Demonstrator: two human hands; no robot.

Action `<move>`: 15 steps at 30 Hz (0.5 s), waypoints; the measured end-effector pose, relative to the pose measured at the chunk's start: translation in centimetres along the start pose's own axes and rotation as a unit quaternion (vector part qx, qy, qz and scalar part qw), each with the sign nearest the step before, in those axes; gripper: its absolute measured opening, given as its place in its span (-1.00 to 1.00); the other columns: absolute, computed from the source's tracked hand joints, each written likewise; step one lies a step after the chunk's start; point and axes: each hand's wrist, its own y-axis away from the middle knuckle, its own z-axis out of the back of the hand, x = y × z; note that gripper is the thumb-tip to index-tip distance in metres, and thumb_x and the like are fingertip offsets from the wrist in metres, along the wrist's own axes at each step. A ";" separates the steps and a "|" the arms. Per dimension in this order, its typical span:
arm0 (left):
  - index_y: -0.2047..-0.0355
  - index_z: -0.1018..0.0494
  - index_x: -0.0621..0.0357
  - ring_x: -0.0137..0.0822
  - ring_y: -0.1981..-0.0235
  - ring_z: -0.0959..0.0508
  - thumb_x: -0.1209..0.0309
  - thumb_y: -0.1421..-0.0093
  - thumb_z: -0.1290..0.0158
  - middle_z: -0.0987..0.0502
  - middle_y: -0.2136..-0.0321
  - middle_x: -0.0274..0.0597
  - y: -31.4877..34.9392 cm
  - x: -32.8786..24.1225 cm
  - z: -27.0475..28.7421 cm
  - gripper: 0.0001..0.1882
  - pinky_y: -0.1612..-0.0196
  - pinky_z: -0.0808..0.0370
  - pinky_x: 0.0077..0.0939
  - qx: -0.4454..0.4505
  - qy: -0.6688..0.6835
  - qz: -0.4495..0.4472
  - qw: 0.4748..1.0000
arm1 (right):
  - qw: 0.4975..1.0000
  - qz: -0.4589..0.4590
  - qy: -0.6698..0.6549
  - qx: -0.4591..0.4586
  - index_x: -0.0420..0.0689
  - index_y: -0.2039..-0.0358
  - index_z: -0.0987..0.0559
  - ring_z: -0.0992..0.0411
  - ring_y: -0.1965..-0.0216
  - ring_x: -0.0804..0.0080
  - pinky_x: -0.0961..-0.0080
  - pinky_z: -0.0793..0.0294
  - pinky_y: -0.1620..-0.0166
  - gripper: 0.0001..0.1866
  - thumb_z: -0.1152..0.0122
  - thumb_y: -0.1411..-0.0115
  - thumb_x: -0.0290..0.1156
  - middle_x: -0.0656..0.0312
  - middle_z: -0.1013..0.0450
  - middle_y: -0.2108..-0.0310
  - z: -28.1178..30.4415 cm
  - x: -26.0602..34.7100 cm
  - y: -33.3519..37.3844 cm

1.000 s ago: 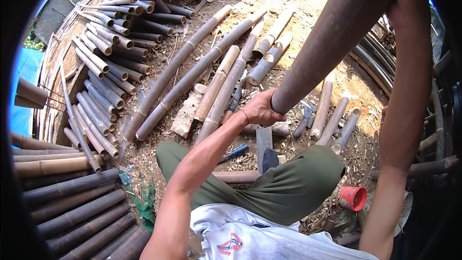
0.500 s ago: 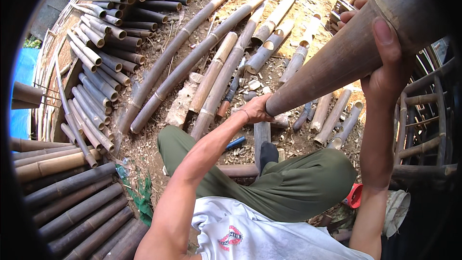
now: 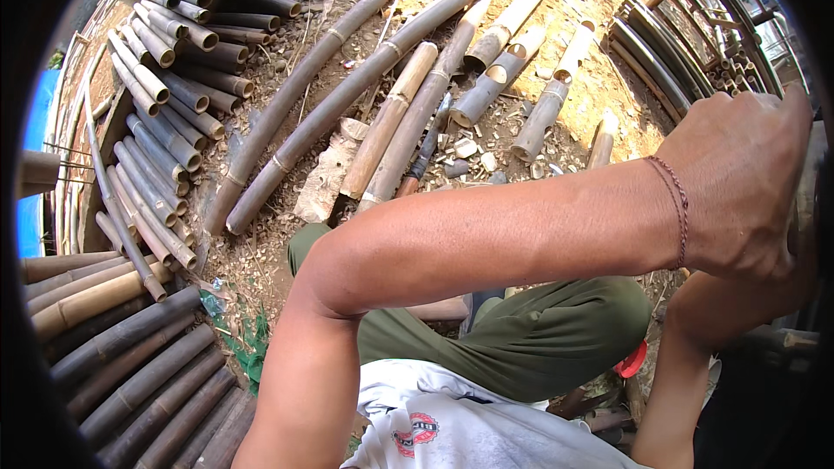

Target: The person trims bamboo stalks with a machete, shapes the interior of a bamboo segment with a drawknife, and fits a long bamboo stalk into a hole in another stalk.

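Note:
My left forearm reaches across the view to the right. At the right rim my left hand (image 3: 738, 182), with a braided cord round its wrist, is closed in a fist. A greyish strip of a bamboo pole (image 3: 813, 169) shows just past its knuckles; the rest of the pole is out of view or hidden. Just under the left wrist is my right hand (image 3: 738, 304), its fingers hidden behind the left hand and in the dark rim. In front of my folded legs, long bamboo poles (image 3: 321, 87) and shorter cut bamboo pieces (image 3: 482, 95) lie on the ground.
Stacked bamboo (image 3: 187, 61) fills the far left, with more poles (image 3: 139, 365) at the near left. A long blade (image 3: 426, 152) lies among chips beside a pale wood block (image 3: 326, 178). Bamboo frames (image 3: 721, 9) stand far right; a red container (image 3: 632, 360) sits by my knee.
My left hand has swung from the middle to the right rim, beside my right hand. The large bamboo pole has gone almost wholly out of view. My right hand has dropped lower.

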 end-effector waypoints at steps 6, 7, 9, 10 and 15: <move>0.30 -0.42 0.49 0.05 0.39 -0.61 0.33 0.30 -0.22 -0.53 0.50 0.11 1.5 1.6 -2.2 -0.45 0.32 -0.56 -0.17 -0.116 0.048 -0.092 0.988 | 0.991 -0.110 0.059 -0.055 -0.34 -0.07 -0.38 -0.55 0.14 0.17 0.27 -0.60 0.07 -0.44 -0.23 -0.17 -0.22 -0.03 -0.48 0.11 2.6 -2.9 4.6; 0.32 -0.42 0.49 0.04 0.40 -0.61 0.34 0.30 -0.21 -0.53 0.51 0.10 1.5 1.7 -1.9 -0.47 0.32 -0.56 -0.17 -0.093 0.047 -0.103 0.989 | 0.989 -0.117 0.065 -0.058 -0.34 -0.07 -0.38 -0.55 0.14 0.18 0.27 -0.60 0.07 -0.44 -0.23 -0.17 -0.22 -0.03 -0.48 0.11 2.7 -3.2 4.9; 0.34 -0.42 0.47 0.05 0.41 -0.61 0.34 0.29 -0.21 -0.53 0.53 0.10 1.5 1.7 -0.8 -0.50 0.33 -0.56 -0.18 -0.036 0.041 -0.101 0.993 | 0.986 -0.130 0.077 -0.071 -0.33 -0.08 -0.38 -0.54 0.15 0.18 0.27 -0.60 0.07 -0.43 -0.24 -0.17 -0.23 -0.03 -0.48 0.11 3.5 -3.0 5.5; 0.35 -0.42 0.47 0.06 0.41 -0.61 0.34 0.28 -0.22 -0.53 0.54 0.10 1.5 1.9 -0.7 -0.50 0.33 -0.56 -0.17 -0.021 0.042 -0.096 0.994 | 0.986 -0.130 0.079 -0.072 -0.33 -0.08 -0.38 -0.54 0.15 0.19 0.27 -0.59 0.07 -0.43 -0.24 -0.17 -0.23 -0.03 -0.48 0.11 3.4 -3.6 5.2; 0.31 -0.33 0.52 0.13 0.39 -0.62 0.30 0.28 -0.30 -0.54 0.53 0.18 1.0 1.5 -0.4 -0.39 0.30 -0.57 -0.15 -0.013 0.050 -0.054 0.997 | 0.983 -0.137 0.107 -0.067 -0.33 -0.09 -0.37 -0.53 0.15 0.20 0.28 -0.58 0.07 -0.43 -0.25 -0.16 -0.24 -0.02 -0.47 0.11 4.4 -4.9 4.0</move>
